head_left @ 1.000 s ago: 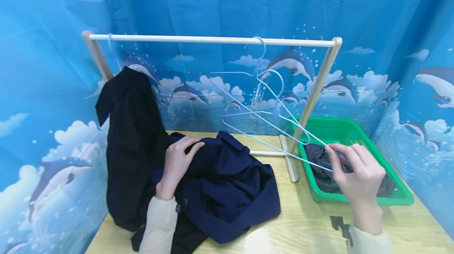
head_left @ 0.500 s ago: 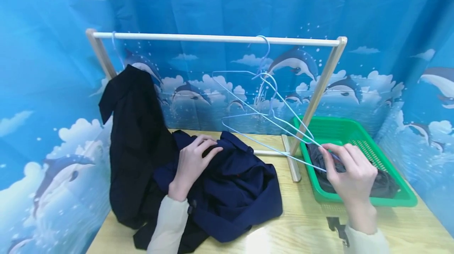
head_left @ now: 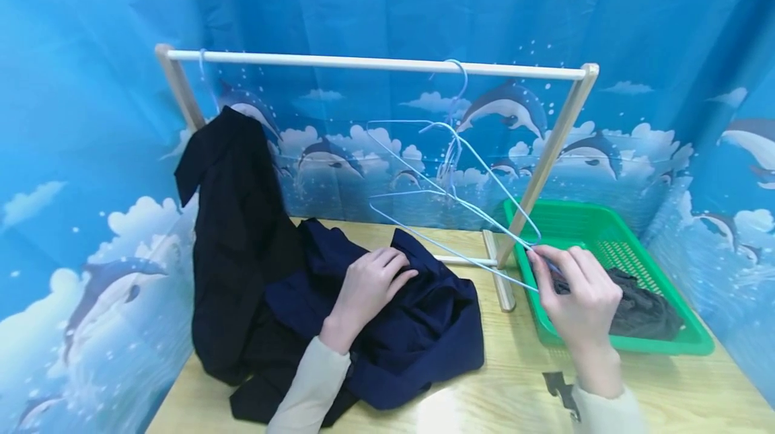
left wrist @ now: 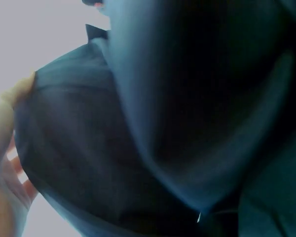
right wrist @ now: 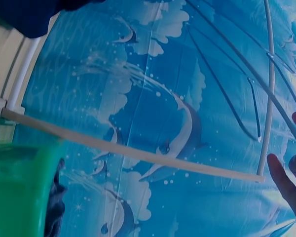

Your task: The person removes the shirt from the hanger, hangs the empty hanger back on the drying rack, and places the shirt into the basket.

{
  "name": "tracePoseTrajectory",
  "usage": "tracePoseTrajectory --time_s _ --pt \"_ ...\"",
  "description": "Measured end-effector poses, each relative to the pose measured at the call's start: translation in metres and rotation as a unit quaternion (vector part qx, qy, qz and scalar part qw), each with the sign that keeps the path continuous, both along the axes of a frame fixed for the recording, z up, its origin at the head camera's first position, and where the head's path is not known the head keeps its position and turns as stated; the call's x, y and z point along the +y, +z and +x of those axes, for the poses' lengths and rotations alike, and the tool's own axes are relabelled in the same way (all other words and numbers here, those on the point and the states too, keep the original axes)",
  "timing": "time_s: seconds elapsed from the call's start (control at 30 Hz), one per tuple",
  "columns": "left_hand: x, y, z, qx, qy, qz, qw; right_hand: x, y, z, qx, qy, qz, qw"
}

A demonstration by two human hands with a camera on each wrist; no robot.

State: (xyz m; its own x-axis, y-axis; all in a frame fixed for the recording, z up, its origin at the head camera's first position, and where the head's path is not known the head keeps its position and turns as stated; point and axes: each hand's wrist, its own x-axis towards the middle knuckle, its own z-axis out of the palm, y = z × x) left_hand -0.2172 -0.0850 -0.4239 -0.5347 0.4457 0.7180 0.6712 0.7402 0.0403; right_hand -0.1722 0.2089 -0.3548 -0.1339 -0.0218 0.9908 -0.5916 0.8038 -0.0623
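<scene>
My left hand [head_left: 368, 289] lies over a crumpled navy garment [head_left: 424, 353] on the table. In the left wrist view, thumb and fingers pinch the edge of its dark cloth [left wrist: 79, 123]. At the right, my right hand [head_left: 578, 293] pinches one end of a light-blue wire hanger [head_left: 490, 217], held tilted in the air with its hook up. A second wire hanger [head_left: 465, 77] hangs bare from the rack's rail, overlapping the held one in the head view. A black garment [head_left: 239, 219] hangs on another hanger at the rack's left end.
The rack has a white rail [head_left: 339, 62] and wooden legs [head_left: 554, 145]. A green basket [head_left: 672, 346] with a dark grey garment [head_left: 644, 309] stands at the right. Behind hangs a blue dolphin-print curtain [head_left: 363, 10]. A wooden table [head_left: 496, 373] lies below.
My left hand has moved right across the navy garment. My right hand has come left with the hanger, whose hook now overlaps the hanging one in the head view.
</scene>
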Motion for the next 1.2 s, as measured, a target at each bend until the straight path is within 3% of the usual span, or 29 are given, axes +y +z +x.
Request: tracePoseTrajectory --time_s 0.27,0.47,0.77,1.2 --pt "0.014 -0.016 0.007 0.015 0.013 -0.091 0.9957 -0.015 0.008 -0.005 -0.008 0.001 0.006 1.000" --pt "0.015 -0.020 0.008 0.026 0.014 -0.084 0.9961 -0.023 0.015 -0.013 -0.021 -0.004 0.005 1.000" --pt "0.014 -0.018 0.009 0.018 0.011 -0.078 0.9967 -0.031 0.023 -0.020 -0.067 -0.032 -0.004 0.997" --pt "0.014 -0.017 0.010 0.013 0.015 -0.086 0.9961 -0.045 0.037 -0.026 -0.080 -0.036 -0.008 0.996"
